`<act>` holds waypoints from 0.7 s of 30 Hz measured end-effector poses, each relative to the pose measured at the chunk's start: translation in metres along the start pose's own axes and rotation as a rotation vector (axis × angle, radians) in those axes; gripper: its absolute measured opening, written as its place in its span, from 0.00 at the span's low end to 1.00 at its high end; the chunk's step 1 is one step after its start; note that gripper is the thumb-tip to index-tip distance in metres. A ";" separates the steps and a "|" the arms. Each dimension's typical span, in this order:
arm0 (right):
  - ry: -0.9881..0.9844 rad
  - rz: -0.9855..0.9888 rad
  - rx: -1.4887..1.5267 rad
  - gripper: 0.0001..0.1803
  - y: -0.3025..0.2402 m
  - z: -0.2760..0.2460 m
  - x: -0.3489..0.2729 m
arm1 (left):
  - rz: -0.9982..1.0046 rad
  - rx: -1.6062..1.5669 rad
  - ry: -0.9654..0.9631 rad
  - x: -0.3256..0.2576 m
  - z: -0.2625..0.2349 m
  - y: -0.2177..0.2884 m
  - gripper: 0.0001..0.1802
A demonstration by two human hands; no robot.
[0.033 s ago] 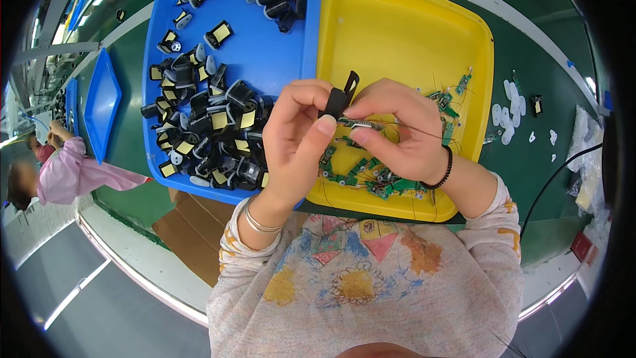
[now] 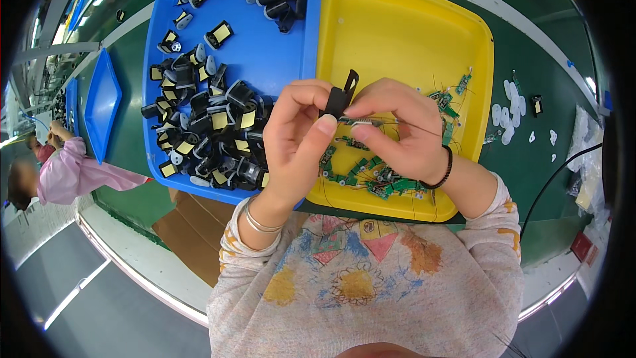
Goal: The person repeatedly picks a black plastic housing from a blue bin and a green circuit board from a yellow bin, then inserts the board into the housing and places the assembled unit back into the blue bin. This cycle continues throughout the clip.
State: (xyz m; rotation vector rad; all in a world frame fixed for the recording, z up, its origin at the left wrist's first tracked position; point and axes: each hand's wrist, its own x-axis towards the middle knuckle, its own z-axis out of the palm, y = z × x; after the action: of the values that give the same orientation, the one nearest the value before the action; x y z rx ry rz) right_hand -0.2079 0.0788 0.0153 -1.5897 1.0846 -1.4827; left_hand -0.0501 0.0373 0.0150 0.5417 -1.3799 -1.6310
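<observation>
My left hand [image 2: 298, 136] pinches a small black plastic housing [image 2: 337, 101] between thumb and fingers, with its open flap sticking up. Close on its right, my right hand [image 2: 404, 126] grips a small green circuit board [image 2: 362, 121] with a pale edge, held by thumb and forefinger. The board's left end meets the lower side of the housing; whether it is inside cannot be made out. A thin dark wire [image 2: 419, 130] trails across the right fingers. Both hands are above the near part of a yellow tray [image 2: 397, 10], where several similar boards [image 2: 384, 182] with wires lie.
At the left, a blue tray [image 2: 265, 56] holds many black housings [image 2: 199, 119] with cream pads. White oval pieces [image 2: 507, 109] and a black part [image 2: 537, 104] lie on the green table at right, near clear plastic bags [image 2: 583, 152]. A person in pink [image 2: 79, 176] sits far left.
</observation>
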 end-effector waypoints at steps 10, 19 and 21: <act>0.050 0.074 0.113 0.07 0.008 -0.003 0.000 | -0.124 0.045 0.007 0.003 -0.005 0.001 0.12; -0.053 0.046 -0.064 0.07 -0.003 -0.006 0.002 | 0.028 0.269 0.099 -0.004 -0.008 0.004 0.11; -0.069 0.061 -0.063 0.07 -0.007 -0.006 0.004 | 0.013 0.256 0.136 -0.005 -0.008 0.005 0.10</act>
State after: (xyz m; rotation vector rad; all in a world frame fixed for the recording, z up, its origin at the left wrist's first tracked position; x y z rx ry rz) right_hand -0.2131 0.0783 0.0236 -1.6244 1.1400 -1.3561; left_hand -0.0396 0.0372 0.0161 0.7765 -1.4951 -1.3887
